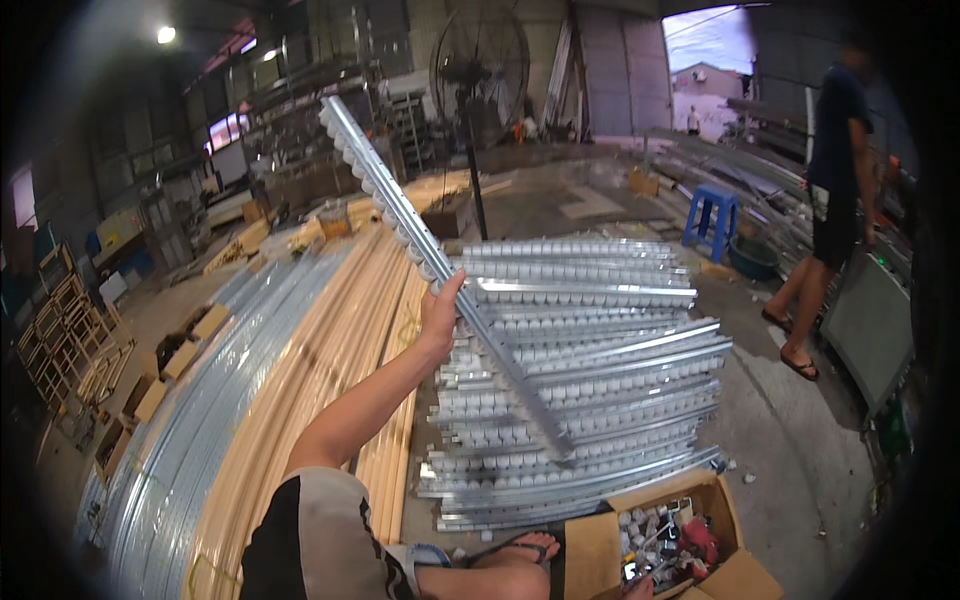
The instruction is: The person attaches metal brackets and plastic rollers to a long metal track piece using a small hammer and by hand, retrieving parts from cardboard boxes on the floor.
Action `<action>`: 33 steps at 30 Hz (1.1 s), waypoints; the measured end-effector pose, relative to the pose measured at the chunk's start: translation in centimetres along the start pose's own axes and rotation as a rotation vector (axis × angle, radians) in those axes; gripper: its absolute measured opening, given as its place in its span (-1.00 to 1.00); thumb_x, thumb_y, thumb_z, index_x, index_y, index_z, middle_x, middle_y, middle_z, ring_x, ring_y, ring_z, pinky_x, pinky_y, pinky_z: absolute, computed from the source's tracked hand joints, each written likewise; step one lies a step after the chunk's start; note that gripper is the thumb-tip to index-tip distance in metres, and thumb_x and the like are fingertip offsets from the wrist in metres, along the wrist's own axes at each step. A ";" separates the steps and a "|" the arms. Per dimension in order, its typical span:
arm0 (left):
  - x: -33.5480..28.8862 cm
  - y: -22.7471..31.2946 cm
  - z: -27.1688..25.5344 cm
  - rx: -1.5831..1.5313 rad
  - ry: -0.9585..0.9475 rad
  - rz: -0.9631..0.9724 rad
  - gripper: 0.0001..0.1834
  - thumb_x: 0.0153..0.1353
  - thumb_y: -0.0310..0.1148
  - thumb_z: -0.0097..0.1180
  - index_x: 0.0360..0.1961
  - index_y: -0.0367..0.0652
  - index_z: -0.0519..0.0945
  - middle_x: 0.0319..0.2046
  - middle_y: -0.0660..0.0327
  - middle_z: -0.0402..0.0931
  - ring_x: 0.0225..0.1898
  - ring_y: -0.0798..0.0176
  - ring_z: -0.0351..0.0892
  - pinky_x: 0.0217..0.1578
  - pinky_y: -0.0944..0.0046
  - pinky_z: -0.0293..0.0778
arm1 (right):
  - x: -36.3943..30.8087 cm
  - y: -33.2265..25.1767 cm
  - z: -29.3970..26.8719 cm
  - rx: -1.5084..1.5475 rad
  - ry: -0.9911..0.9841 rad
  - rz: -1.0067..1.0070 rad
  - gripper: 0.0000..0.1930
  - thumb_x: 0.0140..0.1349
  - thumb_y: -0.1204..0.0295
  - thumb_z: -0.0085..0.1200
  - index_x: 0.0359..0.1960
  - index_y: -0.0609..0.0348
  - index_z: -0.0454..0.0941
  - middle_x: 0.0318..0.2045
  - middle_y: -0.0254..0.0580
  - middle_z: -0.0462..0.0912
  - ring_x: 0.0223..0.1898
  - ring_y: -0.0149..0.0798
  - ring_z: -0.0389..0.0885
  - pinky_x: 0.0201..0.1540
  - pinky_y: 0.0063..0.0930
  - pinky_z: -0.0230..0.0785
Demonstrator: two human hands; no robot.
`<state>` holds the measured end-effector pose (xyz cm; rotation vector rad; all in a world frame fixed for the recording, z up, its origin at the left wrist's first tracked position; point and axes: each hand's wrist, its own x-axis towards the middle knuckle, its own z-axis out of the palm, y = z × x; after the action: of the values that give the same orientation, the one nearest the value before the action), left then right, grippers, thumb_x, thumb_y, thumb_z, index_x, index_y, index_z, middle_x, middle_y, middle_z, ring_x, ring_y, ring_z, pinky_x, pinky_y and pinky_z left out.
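My left hand [440, 315] is wrapped round a long metal roller rail [400, 205], with a row of small white wheels along one edge. The rail slants through the air, its upper end away to the left and its lower end over the stack. Beneath it lies a broad stack of similar roller rails [590, 400], silver with rows of pale wheels. What seems to be part of my right hand [638, 589] shows at the bottom edge, by an open cardboard box [592, 555] of small white and metal parts. Its fingers are too hidden to read.
Long cream-coloured pipes [300, 370] and plastic-wrapped metal lengths [200, 400] lie to the left. My sandalled foot [525, 548] is beside the box. A person [840, 170] stands at the right near a blue stool [711, 220] and a grey panel [870, 325]. A large fan [470, 72] stands behind.
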<state>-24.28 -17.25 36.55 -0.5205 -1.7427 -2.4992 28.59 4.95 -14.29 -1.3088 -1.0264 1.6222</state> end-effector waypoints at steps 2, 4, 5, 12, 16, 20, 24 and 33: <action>1.6 2.4 0.1 0.138 -0.014 0.120 -0.65 0.28 -0.02 0.30 -0.30 -0.11 0.62 -0.45 0.39 0.55 -0.42 0.44 0.51 -0.35 0.35 0.42 | 0.5 -0.5 1.0 0.006 -0.011 0.006 -0.69 0.51 0.07 -0.06 -0.36 -0.07 0.39 -0.67 -0.52 0.27 -0.73 -0.52 0.23 -0.75 -0.53 -0.01; 2.4 4.2 -0.4 0.326 -0.031 0.220 -0.57 0.26 -0.02 0.34 -0.20 -0.23 0.69 -0.35 0.28 0.65 -0.32 0.41 0.58 -0.27 0.30 0.48 | 1.0 -0.6 1.4 0.018 -0.016 0.002 -0.68 0.51 0.07 -0.06 -0.37 -0.06 0.39 -0.67 -0.52 0.27 -0.73 -0.53 0.23 -0.75 -0.53 -0.01; 1.4 5.2 0.1 0.362 -0.076 0.216 -0.55 0.26 -0.04 0.35 -0.14 -0.27 0.68 -0.32 0.25 0.67 -0.29 0.37 0.60 -0.21 0.29 0.50 | 1.2 -0.3 0.7 0.022 -0.007 -0.003 -0.68 0.51 0.08 -0.06 -0.38 -0.06 0.39 -0.67 -0.52 0.27 -0.73 -0.53 0.23 -0.74 -0.53 -0.01; -1.4 0.0 -4.4 0.635 -0.305 0.342 -0.42 0.16 -0.16 0.44 0.07 -0.36 0.58 -0.14 0.16 0.67 -0.11 0.27 0.63 -0.03 0.23 0.52 | 2.8 4.1 -2.5 0.128 0.043 -0.108 -0.67 0.50 0.12 -0.04 -0.44 -0.05 0.38 -0.68 -0.52 0.27 -0.72 -0.53 0.23 -0.73 -0.52 0.02; -6.5 -2.5 -9.9 0.862 -0.518 0.095 -0.40 0.13 -0.21 0.46 0.12 -0.31 0.56 -0.09 0.15 0.67 -0.05 0.28 0.61 0.04 0.22 0.50 | -3.4 -2.8 1.6 0.069 -0.040 0.063 -0.69 0.52 0.16 -0.05 -0.41 -0.01 0.39 -0.66 -0.51 0.29 -0.71 -0.52 0.25 -0.69 -0.52 0.08; -11.5 -9.1 -10.1 0.880 -0.775 -0.117 -0.40 0.12 -0.26 0.47 0.14 -0.29 0.55 -0.07 0.17 0.66 -0.05 0.29 0.60 0.05 0.24 0.48 | -3.5 -2.9 0.5 0.070 -0.059 0.081 -0.67 0.54 0.14 -0.08 -0.40 0.00 0.38 -0.68 -0.47 0.31 -0.77 -0.47 0.25 -0.76 -0.49 0.10; -14.5 -13.0 -10.5 0.912 -0.988 -0.377 -0.47 0.12 -0.31 0.48 0.08 -0.29 0.59 -0.12 0.23 0.67 -0.10 0.35 0.59 0.01 0.27 0.49 | -4.8 -6.7 2.2 0.077 -0.061 0.141 -0.64 0.55 0.12 -0.10 -0.42 0.00 0.36 -0.70 -0.47 0.31 -0.80 -0.47 0.23 -0.79 -0.49 0.07; -18.9 -20.3 -8.1 1.130 -1.378 -0.540 -0.55 0.14 -0.37 0.46 0.03 -0.29 0.62 -0.22 0.20 0.71 -0.19 0.36 0.62 -0.09 0.27 0.53 | -5.6 -6.8 1.0 0.030 0.004 0.142 -0.64 0.53 0.11 -0.04 -0.39 0.06 0.38 -0.71 -0.49 0.30 -0.77 -0.51 0.23 -0.74 -0.50 0.04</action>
<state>-13.10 -20.14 10.04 -1.9414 -3.4840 -0.5075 29.02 2.05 -5.93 -1.3915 -0.9207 1.7328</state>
